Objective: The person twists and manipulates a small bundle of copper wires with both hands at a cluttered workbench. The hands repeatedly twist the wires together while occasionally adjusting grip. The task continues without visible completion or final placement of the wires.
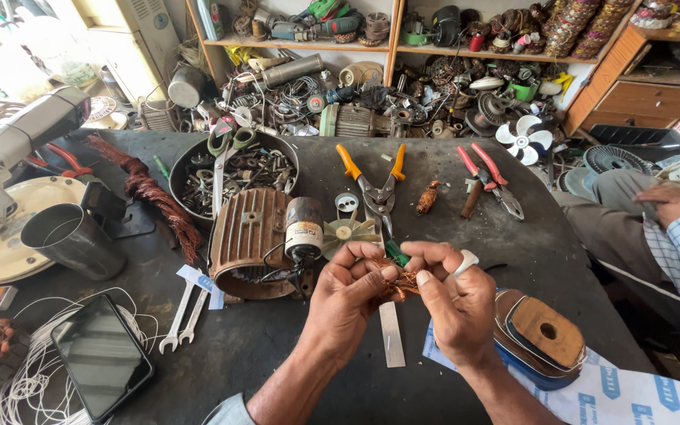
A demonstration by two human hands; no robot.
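Note:
My left hand (pixel 349 297) and my right hand (pixel 452 297) meet over the dark workbench (pixel 277 354), both pinching a small bundle of copper wire (pixel 400 283). A green-handled tool (pixel 394 252) sticks up between the fingers, and which hand grips it I cannot tell. A white ring-like piece (pixel 466 262) sits on a finger of my right hand. Just beyond my left hand stands a brown ribbed motor housing (pixel 247 240) with a cylindrical capacitor (pixel 303 228). A metal strip (pixel 391 334) lies flat under my hands.
Orange-handled snips (pixel 373 185), red-handled pliers (pixel 489 177), a bowl of metal parts (pixel 234 169), a metal cup (pixel 74 240), a phone (pixel 101 356), two spanners (pixel 184 315) and a tape roll (pixel 541 334) surround me. Another person's hand (pixel 674 201) rests at the right.

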